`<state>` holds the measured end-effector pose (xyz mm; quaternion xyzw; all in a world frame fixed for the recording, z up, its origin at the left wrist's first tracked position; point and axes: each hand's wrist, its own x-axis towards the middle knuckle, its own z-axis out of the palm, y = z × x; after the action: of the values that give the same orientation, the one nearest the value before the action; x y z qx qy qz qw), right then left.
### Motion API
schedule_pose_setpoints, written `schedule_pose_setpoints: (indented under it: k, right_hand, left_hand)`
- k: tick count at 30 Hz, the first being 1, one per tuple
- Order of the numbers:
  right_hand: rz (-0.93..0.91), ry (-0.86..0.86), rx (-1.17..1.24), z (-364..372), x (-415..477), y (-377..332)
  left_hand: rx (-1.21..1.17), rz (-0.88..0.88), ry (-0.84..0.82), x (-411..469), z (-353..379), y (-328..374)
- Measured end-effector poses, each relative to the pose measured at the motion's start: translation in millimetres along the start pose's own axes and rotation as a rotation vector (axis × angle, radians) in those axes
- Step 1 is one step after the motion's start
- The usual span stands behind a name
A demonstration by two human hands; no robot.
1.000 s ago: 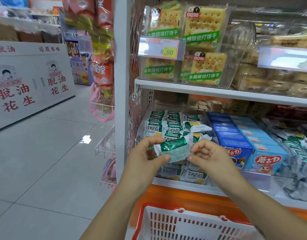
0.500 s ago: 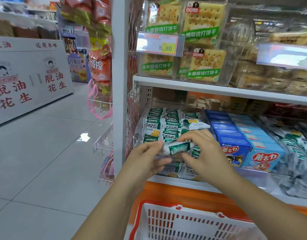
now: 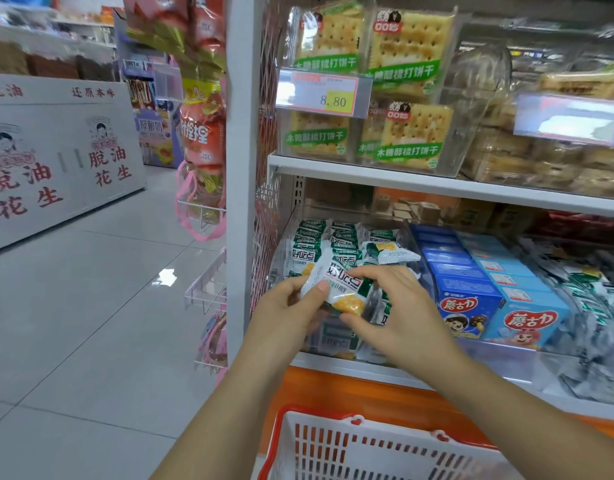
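The snack packet (image 3: 341,287) has turned since the earlier frame: its printed face is now up and its long axis slants from far left to near right. The left hand (image 3: 284,317) and right hand (image 3: 399,313) pinch its ends, just in front of the matching packets (image 3: 343,237) on the shelf.

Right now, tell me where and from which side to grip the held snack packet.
Pinch the snack packet by its sealed ends, from either side, as the left hand and right hand do. It is thin and face up; the middle probably holds a breakable biscuit.
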<state>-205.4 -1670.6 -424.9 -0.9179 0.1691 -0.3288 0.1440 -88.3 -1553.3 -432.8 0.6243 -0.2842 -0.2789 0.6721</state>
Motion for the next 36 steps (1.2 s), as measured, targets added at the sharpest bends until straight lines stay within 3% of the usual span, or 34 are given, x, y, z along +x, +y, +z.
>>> schedule_pose_setpoints:
  k: [5, 9, 16, 20, 24, 27, 29, 36]
  right_hand:
    - [0.266, 0.091, -0.075, 5.7, 31.8, 38.3]
    - [0.276, 0.114, -0.234, 8.9, 60.8, 63.2]
    - [0.376, -0.164, -0.559, 20.7, 90.4, 94.6]
    - [0.387, -0.214, -0.545, 15.5, 95.0, 88.8]
    - [0.185, -0.173, -0.446, 25.6, 108.1, 60.1]
    - [0.088, -0.419, -0.268, 52.7, 125.6, 43.3]
    - [0.097, -0.543, -0.309, 70.1, 136.9, 39.6]
    - [0.104, -0.514, -0.523, 96.5, 154.5, 39.9]
  left_hand:
    - [0.164, 0.127, 0.261, 8.0, -16.9, 5.0]
    - [0.19, 0.13, 0.404, 15.8, -31.5, 0.4]
    - [0.166, 0.023, 0.279, 25.1, -33.8, -11.6]
    - [0.184, 0.013, 0.25, 26.1, -34.5, -12.6]
    - [0.185, 0.004, 0.248, 27.0, -35.8, -12.8]
    - [0.192, 0.006, 0.261, 27.0, -34.9, -12.3]
    - [0.211, 0.007, 0.259, 26.8, -35.8, -11.8]
    - [0.194, -0.001, 0.252, 28.7, -38.6, -12.5]
